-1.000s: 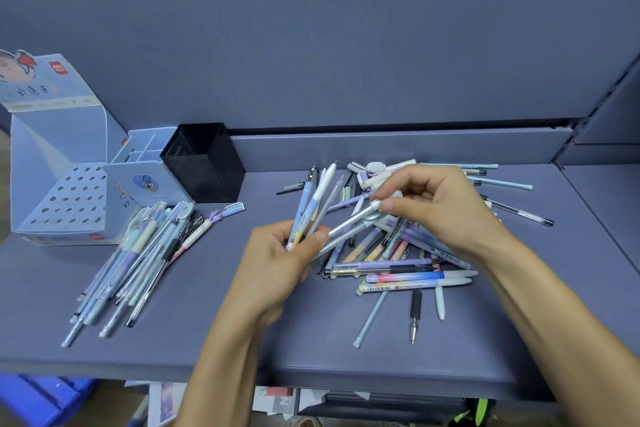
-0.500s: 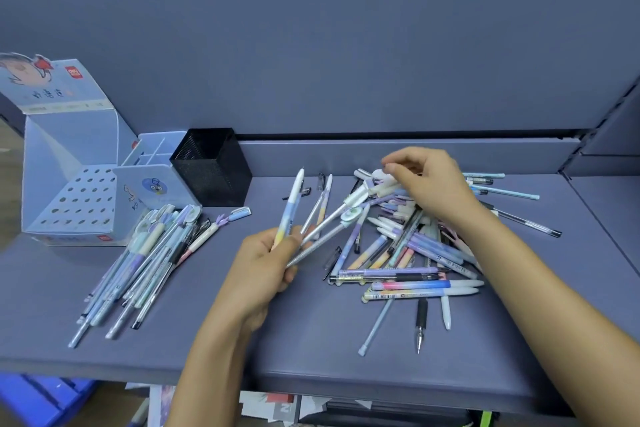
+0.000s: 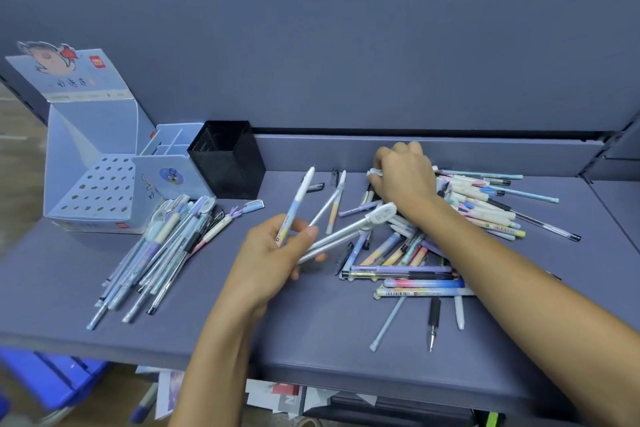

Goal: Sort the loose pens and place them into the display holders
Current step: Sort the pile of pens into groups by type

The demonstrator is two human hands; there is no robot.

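Since the earlier frame the right hand (image 3: 405,180) is reaching further back, to the far edge of the pile (image 3: 415,274), while the left hand (image 3: 270,253) is still gripping its fan (image 3: 298,204).

Nearest, under the matte grey shelf (image 3: 311,333), a blue crate (image 3: 52,378) and papers (image 3: 277,395) are showing, blurred and cut off. Above them the left thumb and fingers are clamping the fan's lower ends. Its slim pens are spreading from up-and-away, the white-capped blue-and-yellow one, to right-and-away, the silvery ones.

Beyond, the pile's pastel plastic barrels are crossing at every angle; the nearest are lying left to right, and a black-gripped one is pointing its tip toward the viewer. The right forearm is covering the pile's middle. That hand is sitting knuckles up, fingers curled onto something white — its fingertips are hidden, so I cannot tell whether they are pinching.

At the left a sorted bunch (image 3: 156,246) is lying diagonally, its far ends toward the holders. Behind it are standing a cardboard box (image 3: 90,163) with hole-punched tiers, a divided holder (image 3: 173,166) and a black mesh cup (image 3: 225,159).
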